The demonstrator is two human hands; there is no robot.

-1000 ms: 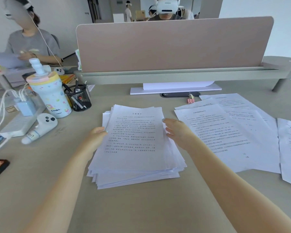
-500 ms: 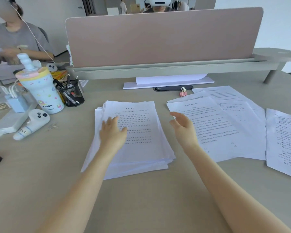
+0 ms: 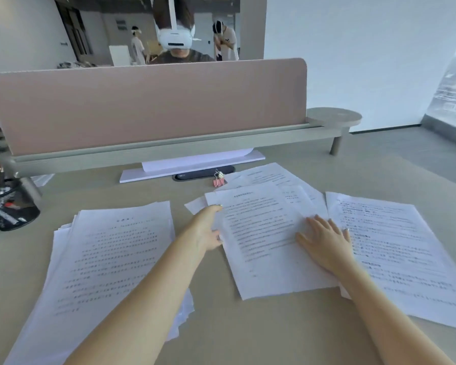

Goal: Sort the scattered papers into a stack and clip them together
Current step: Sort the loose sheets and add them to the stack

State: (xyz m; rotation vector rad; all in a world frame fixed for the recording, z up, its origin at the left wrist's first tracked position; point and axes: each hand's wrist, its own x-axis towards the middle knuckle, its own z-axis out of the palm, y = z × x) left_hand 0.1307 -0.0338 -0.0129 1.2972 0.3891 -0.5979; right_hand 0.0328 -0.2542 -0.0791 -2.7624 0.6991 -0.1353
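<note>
My left hand (image 3: 207, 229) has its fingertips tucked under the edge of the top sheet (image 3: 263, 238), so I can't see them. The print on the stack (image 3: 103, 259) is too blurred to read, and the pen holder (image 3: 9, 209) is cut off by the left edge.
</note>
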